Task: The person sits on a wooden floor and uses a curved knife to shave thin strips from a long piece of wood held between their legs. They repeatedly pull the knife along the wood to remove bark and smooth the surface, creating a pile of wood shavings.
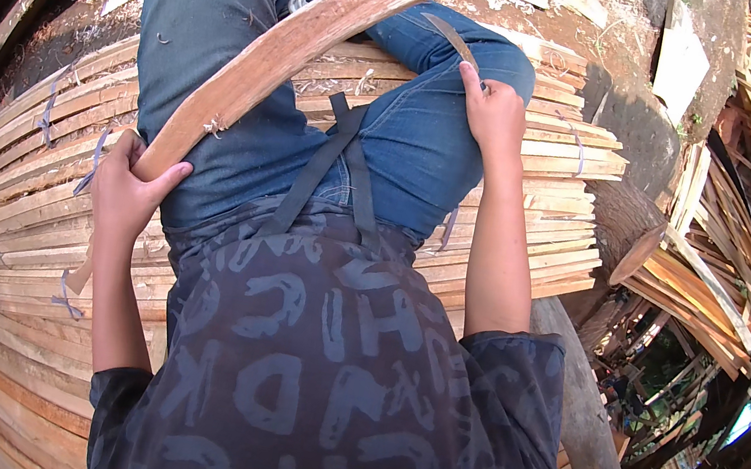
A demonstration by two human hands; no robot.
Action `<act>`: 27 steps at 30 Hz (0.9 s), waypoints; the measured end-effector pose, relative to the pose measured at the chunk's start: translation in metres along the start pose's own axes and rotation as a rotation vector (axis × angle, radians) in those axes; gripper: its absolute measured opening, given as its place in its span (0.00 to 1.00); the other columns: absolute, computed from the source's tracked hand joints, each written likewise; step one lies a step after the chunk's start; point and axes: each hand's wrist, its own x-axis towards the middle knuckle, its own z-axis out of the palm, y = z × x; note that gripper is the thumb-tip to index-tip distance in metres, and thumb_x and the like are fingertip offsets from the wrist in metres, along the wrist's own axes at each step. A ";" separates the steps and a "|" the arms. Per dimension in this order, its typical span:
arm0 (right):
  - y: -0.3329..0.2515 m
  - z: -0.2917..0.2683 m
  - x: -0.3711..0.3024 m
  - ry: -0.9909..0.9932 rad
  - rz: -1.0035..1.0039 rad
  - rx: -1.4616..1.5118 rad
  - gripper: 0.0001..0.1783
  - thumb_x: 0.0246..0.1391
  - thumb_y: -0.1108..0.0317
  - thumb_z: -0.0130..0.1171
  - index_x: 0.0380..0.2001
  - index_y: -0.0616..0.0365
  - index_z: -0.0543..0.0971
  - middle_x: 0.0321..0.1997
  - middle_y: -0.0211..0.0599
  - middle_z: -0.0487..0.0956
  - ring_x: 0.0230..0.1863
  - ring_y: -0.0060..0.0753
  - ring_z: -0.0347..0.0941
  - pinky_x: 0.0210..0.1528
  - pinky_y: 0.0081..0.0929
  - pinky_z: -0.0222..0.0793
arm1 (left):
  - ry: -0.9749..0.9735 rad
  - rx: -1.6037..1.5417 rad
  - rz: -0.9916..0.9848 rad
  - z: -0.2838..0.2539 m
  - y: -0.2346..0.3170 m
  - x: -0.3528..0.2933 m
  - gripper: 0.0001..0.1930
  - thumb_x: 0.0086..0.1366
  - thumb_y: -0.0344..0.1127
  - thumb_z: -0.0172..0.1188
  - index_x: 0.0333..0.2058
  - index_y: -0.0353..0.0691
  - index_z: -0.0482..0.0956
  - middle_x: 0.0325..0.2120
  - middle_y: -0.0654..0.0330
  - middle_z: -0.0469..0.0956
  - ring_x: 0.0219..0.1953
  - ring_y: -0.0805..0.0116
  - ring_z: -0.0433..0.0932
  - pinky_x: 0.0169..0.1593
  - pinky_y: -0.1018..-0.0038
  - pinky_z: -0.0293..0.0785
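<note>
A long wooden slat (304,43) runs slantwise across my lap, from my left hip up past the top edge of the view. My left hand (132,182) grips its near end, thumb on the upper face and fingers underneath. A small curl of shaving clings to the slat's edge. Over my right thigh, my right hand (495,113) is closed round the handle of a knife (452,39). Its curved blade points up and left, apart from the slat. The handle is mostly hidden in my fist.
I sit on bundled wooden strips (539,218), some tied with thin bands. A grey pole (582,402) and a cut log (635,255) lie at my right. Beyond are piled split sticks (700,302). A pale flat piece (679,65) and scattered shavings lie ahead.
</note>
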 end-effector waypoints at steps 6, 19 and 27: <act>-0.014 0.004 -0.006 0.006 0.036 -0.079 0.37 0.51 0.33 0.51 0.25 0.63 0.82 0.27 0.59 0.79 0.35 0.61 0.76 0.39 0.45 0.72 | 0.214 -0.013 -0.001 0.010 -0.002 -0.023 0.30 0.43 0.56 0.73 0.20 0.35 0.67 0.11 0.55 0.66 0.16 0.61 0.64 0.23 0.68 0.63; 0.008 0.009 0.000 0.047 -0.003 0.076 0.36 0.53 0.36 0.52 0.18 0.64 0.77 0.17 0.53 0.74 0.23 0.56 0.71 0.30 0.43 0.66 | -0.049 -0.035 0.101 -0.020 0.003 -0.013 0.19 0.56 0.36 0.67 0.24 0.34 0.64 0.13 0.54 0.61 0.18 0.61 0.55 0.23 0.71 0.59; 0.032 0.015 -0.014 0.100 -0.115 0.952 0.31 0.65 0.43 0.40 0.16 0.57 0.65 0.12 0.25 0.61 0.13 0.17 0.57 0.14 0.17 0.53 | -0.314 -0.097 0.067 -0.026 0.013 -0.006 0.16 0.64 0.37 0.57 0.25 0.30 0.66 0.15 0.47 0.66 0.18 0.53 0.60 0.25 0.66 0.60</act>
